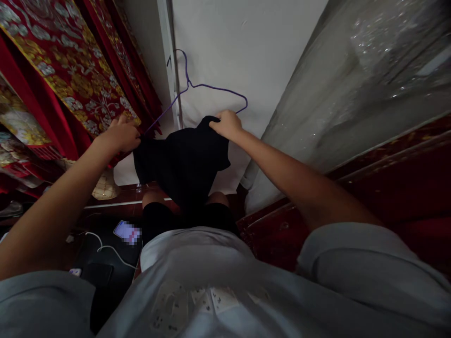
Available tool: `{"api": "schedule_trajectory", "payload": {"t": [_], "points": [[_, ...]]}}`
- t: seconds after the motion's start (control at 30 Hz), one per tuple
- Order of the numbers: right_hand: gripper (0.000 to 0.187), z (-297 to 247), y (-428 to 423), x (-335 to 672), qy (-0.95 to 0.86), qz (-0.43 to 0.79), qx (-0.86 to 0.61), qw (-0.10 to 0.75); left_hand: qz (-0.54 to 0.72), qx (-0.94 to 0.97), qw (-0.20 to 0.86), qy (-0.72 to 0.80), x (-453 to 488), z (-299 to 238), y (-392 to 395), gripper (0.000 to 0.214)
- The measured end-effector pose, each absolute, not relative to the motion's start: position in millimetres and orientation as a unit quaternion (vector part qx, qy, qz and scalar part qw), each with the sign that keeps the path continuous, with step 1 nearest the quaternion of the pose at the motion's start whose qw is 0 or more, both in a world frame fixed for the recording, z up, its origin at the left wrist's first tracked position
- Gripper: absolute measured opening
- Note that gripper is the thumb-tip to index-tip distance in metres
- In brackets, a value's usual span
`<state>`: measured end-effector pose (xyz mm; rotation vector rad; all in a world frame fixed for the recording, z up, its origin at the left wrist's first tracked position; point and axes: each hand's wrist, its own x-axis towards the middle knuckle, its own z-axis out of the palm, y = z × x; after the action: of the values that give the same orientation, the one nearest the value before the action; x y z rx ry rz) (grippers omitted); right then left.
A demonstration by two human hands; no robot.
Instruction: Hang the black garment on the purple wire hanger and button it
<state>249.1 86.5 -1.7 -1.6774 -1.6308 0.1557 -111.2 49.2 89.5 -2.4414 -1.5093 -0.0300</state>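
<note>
A black garment [183, 162] hangs in front of me, stretched between both hands. My left hand [121, 135] grips its left top edge with closed fingers. My right hand [227, 124] pinches its right top edge, right by the end of a thin purple wire hanger [211, 88]. The hanger hangs against a white wall, hooked near a white vertical strip. Its left arm runs down toward my left hand, and its lower part is hidden behind the garment.
Red and gold patterned fabrics [70, 61] hang at the left. A shiny plastic-covered surface [352, 84] and a dark red furniture edge [387, 178] stand at the right. Below, a lit phone [127, 232] with a white cable [105, 246] lies on a dark surface.
</note>
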Motion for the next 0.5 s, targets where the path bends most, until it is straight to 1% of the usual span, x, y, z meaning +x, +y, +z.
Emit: {"api": "schedule_trajectory", "payload": {"t": [0.07,0.2,0.3,0.37,0.47,0.5], "points": [[0.014,-5.5,82.5,244.5,-0.643,0.072,-0.651,0.398,-0.036,-0.829,0.156,-0.535,-103.6,98.1,53.4,0.014],[0.016,-10.7,71.7,226.6,-0.661,0.089,-0.626,0.404,-0.161,-0.834,0.107,-0.517,-77.1,104.2,68.5,0.032],[0.017,-11.4,61.9,216.0,-0.704,0.104,-0.586,0.386,-0.196,-0.844,0.099,-0.49,-60.4,99.4,78.8,0.045],[0.017,-10.0,54.9,219.3,-0.718,0.065,-0.578,0.381,-0.181,-0.845,0.099,-0.494,-56.7,96.0,82.8,0.05],[0.032,-3.0,48.7,244.2,-0.676,-0.03,-0.611,0.412,-0.146,-0.839,0.098,-0.516,-61.9,95.7,85.9,0.048],[0.034,1.1,48.6,256.0,-0.653,-0.048,-0.623,0.428,-0.145,-0.837,0.098,-0.519,-65.4,97.0,86.9,0.046]]}}
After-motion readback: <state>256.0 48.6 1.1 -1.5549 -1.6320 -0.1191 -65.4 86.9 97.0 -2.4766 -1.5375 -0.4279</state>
